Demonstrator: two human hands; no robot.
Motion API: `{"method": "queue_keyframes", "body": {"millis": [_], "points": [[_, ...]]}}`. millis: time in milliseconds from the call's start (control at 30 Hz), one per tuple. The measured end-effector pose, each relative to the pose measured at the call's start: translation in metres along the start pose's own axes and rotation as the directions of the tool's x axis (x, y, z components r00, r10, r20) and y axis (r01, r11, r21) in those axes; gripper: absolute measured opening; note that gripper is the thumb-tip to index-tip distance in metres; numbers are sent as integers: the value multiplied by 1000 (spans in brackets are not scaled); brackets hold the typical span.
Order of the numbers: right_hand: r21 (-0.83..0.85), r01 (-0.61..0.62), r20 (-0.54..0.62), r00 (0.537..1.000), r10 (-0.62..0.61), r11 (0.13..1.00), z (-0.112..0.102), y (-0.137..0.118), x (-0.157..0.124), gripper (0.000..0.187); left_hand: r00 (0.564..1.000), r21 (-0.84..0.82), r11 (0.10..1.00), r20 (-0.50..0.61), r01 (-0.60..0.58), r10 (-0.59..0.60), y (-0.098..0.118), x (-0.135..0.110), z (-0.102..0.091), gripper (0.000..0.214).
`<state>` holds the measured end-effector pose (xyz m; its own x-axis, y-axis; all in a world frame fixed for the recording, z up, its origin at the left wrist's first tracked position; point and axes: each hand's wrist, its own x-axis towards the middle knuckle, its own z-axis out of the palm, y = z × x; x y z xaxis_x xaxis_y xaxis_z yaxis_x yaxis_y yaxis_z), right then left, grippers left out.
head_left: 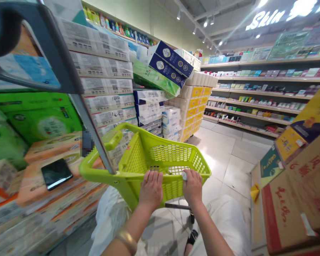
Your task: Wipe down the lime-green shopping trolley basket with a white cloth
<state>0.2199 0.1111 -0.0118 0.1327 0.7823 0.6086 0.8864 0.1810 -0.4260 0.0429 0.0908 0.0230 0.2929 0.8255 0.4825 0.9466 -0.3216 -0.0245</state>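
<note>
A lime-green plastic shopping basket on wheels stands in front of me in a shop aisle. My left hand grips its near rim, with a gold bangle on that wrist. Beside it my right hand also clasps the rim, and a small white scrap shows between its fingers. The basket looks empty inside. Its grey pull handle rises up to the left toward the camera.
Stacked tissue and paper packs fill the left side, with a black phone lying on an orange pack. Cardboard boxes stand at the right. Product shelves line the far wall beyond the tiled floor.
</note>
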Motion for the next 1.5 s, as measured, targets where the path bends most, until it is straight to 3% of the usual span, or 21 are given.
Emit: {"method": "queue_keyframes", "body": {"millis": [100, 267, 367, 533, 633, 800, 1033, 1167, 1367, 1500], "points": [[-6, -41, -28, 999, 41, 999, 1, -8, -2, 29, 999, 18, 999, -17, 47, -47, 6, 1, -1, 41], [101, 56, -15, 998, -55, 993, 14, -48, -11, 31, 995, 20, 996, -61, 83, -82, 17, 0, -1, 37], [130, 88, -29, 996, -85, 988, 19, -52, -15, 28, 994, 17, 999, -105, 35, -33, 22, -3, 4, 40], [104, 172, -12, 985, -172, 980, 13, -27, -15, 32, 997, -90, 993, -4, -71, 71, 25, -3, 10, 54], [40, 122, -15, 992, -121, 992, 4, -3, -11, 35, 993, -142, 986, 71, -85, 95, 23, -1, 6, 59], [-58, 43, -14, 999, -44, 997, -8, 35, -3, 36, 987, -150, 983, 102, -106, 123, 19, 5, 3, 61], [-108, -47, -42, 998, 43, 993, -11, 68, 1, 32, 981, -126, 985, 141, -118, 135, 12, 14, 8, 64], [-129, -112, -74, 992, 103, 985, -9, 73, -1, 31, 988, -98, 991, 120, -89, 101, 11, 18, 7, 59], [-168, -153, -80, 987, 141, 974, -9, 55, -4, 30, 996, -21, 1000, 87, -21, 23, 22, 19, 9, 58], [-180, -113, -57, 993, 104, 977, -13, 52, -9, 29, 990, -124, 986, 73, -114, 123, 39, 20, 15, 65]]}}
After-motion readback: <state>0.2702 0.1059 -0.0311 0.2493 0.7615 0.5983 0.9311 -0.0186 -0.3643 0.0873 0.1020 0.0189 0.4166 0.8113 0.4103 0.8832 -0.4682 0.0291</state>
